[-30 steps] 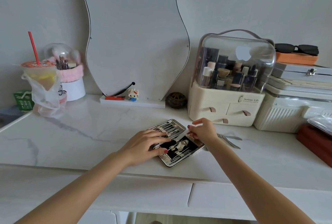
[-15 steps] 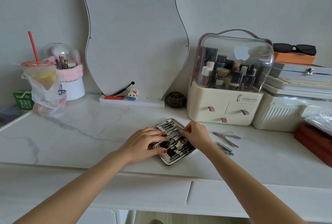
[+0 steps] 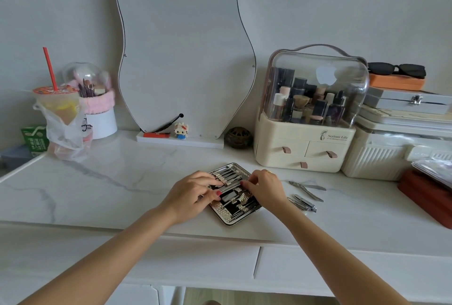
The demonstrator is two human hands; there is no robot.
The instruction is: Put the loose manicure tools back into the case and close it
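Head view: case (image 3: 233,215) lies open on the table (image 3: 110,182). Left hand (image 3: 193,192) presses flat on its tools, holding nothing; right hand (image 3: 265,188) pinches a tool over the case. Nippers (image 3: 308,188) and clipper (image 3: 303,203) lie loose just right.

Soft, even daylight; faint shadows under the hands; wide-angle bending at edges; glare on the clear organizer lid (image 3: 318,77).

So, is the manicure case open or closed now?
Open. The manicure case lies flat on the tabletop, both halves spread, with rows of tools visible inside; both hands work over it.
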